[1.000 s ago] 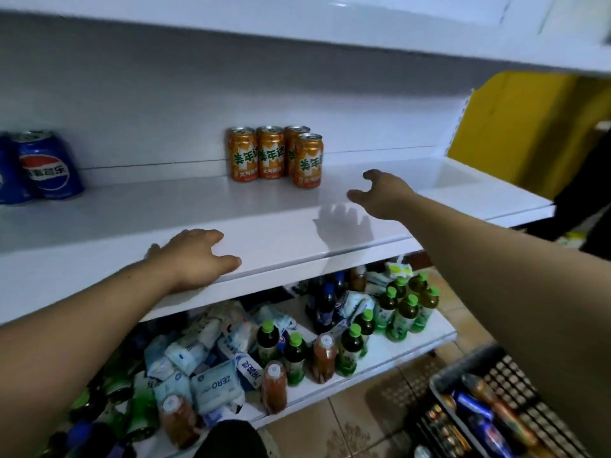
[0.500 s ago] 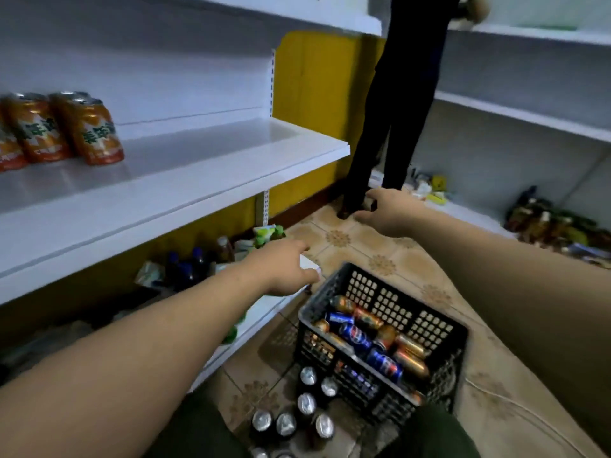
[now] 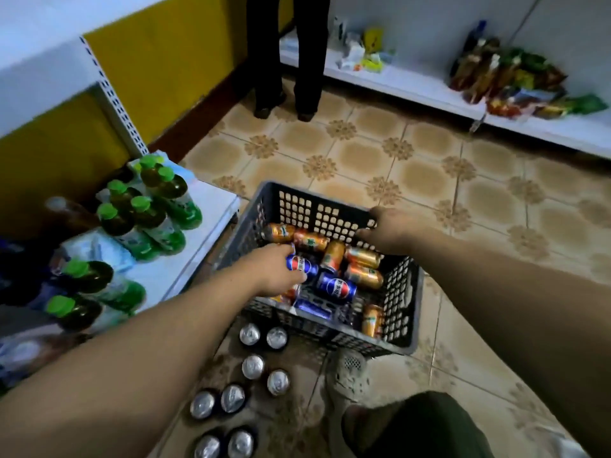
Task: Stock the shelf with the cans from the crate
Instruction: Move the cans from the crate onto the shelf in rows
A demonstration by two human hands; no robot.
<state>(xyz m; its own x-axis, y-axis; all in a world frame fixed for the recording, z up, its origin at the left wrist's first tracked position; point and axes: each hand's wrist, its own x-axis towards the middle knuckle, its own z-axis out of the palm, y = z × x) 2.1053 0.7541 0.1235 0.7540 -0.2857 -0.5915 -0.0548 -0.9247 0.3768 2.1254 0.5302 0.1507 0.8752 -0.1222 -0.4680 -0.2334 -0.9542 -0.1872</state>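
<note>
A dark grey plastic crate (image 3: 401, 294) stands on the tiled floor and holds several orange cans (image 3: 363, 276) and blue Pepsi cans (image 3: 335, 287) lying on their sides. My left hand (image 3: 272, 271) reaches into the crate's left side, its fingers wrapped around one blue Pepsi can (image 3: 301, 264) that is still low among the others. My right hand (image 3: 388, 231) hovers over the crate's far right corner, fingers spread and pointing left just above an orange can (image 3: 362, 256), holding nothing. The shelf with the stocked cans is out of view.
Several cans (image 3: 251, 335) stand upright on the floor in front of the crate, beside my sandalled foot (image 3: 347, 378). Green-capped bottles (image 3: 148, 209) crowd the low shelf at left. A person's dark trouser legs (image 3: 284, 61) stand beyond. Snack packets (image 3: 509, 74) lie on the far low shelf.
My view has swung from the upper shelf down to the crate. Both hands dropped into the crate, and my left hand closed around a blue can.
</note>
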